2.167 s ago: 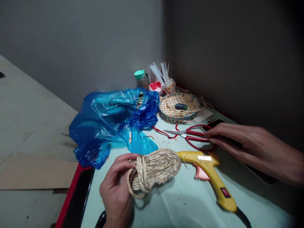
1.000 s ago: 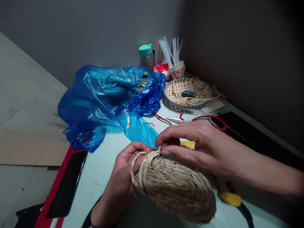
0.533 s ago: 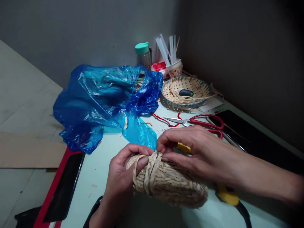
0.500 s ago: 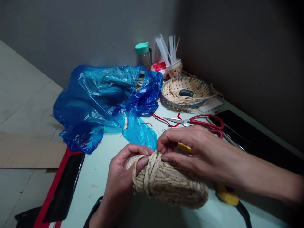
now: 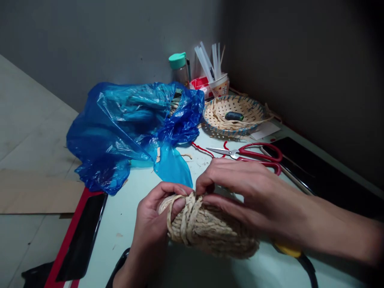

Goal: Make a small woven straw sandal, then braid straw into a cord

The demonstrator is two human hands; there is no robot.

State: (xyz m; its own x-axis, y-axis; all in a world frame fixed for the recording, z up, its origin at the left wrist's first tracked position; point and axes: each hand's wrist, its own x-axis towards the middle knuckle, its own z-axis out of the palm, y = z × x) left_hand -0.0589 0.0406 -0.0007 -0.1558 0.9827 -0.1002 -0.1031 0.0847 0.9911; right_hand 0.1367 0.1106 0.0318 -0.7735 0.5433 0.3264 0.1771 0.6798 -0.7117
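Note:
A bundle of tan twisted straw cord [image 5: 216, 230] is held up over the table, with strands wound across its left part. My left hand [image 5: 156, 220] grips its left end, thumb over the wrapped strands. From the right, my right hand [image 5: 237, 188] pinches at the top edge beside the wraps; its fingertips are close together, and what lies between them is too small to make out. Just past the right hand lie red-handled scissors [image 5: 240, 153]. A yellow and black tool [image 5: 288, 251] is partly hidden under the right forearm.
A crumpled blue plastic bag [image 5: 126, 128] covers the table's back left. Behind are a woven basket [image 5: 252, 112] holding a dark thread spool [image 5: 234, 116], a paper cup [image 5: 220, 86] of clear tubes and a green-lidded bottle [image 5: 178, 66]. Dark flat panels lie at both sides.
My right hand has shifted slightly left and its wrist has turned, covering more of the yellow tool. The straw bundle's right end has risen a little. My left hand keeps its grip.

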